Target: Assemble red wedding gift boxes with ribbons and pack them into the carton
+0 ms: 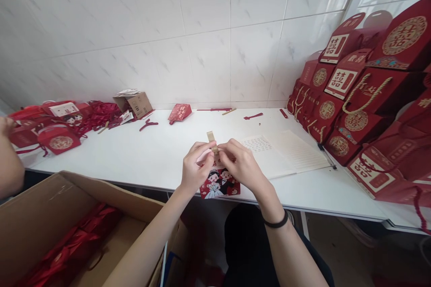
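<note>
A small red box (220,184) printed with a cartoon bride and groom stands at the table's front edge, below my hands. Over its top, a gold ribbon (210,136) sticks up between my fingertips. My left hand (198,165) is closed, thumb and fingers pinching the ribbon from the left. From the right, my right hand (237,161) pinches the same ribbon with thumb and forefinger. The fingers cover the box's top and the lower part of the ribbon.
An open notebook (286,154) with a pen (327,156) lies to the right. Stacked red gift boxes (357,121) rise beyond it. Red boxes (60,139) and another person's arm (10,165) are at left. A cardboard carton (128,201) stands below the table edge.
</note>
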The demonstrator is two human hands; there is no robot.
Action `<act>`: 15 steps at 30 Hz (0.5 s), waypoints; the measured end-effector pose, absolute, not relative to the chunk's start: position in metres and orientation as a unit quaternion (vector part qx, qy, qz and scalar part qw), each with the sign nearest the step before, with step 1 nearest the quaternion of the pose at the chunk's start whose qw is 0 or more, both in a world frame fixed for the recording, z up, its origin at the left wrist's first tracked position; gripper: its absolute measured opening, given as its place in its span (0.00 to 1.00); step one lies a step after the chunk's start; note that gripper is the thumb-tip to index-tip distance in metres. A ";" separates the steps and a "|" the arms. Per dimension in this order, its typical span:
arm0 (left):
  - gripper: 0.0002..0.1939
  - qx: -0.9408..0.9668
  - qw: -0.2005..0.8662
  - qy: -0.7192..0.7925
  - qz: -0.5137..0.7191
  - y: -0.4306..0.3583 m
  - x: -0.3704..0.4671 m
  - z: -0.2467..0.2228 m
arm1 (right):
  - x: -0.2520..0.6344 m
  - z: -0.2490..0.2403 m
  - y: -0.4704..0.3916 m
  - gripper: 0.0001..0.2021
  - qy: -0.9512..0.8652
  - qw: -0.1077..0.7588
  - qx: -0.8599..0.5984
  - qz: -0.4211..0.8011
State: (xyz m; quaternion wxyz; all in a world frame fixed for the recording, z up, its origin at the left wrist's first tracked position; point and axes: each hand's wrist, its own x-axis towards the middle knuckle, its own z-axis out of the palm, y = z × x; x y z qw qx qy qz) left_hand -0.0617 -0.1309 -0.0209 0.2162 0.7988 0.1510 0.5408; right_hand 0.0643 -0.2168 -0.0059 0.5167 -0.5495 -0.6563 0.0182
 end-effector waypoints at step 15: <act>0.11 0.790 0.349 0.159 0.478 -0.133 -0.063 -0.013 | 0.070 0.002 -0.215 0.09 -0.638 0.527 -0.556 0.079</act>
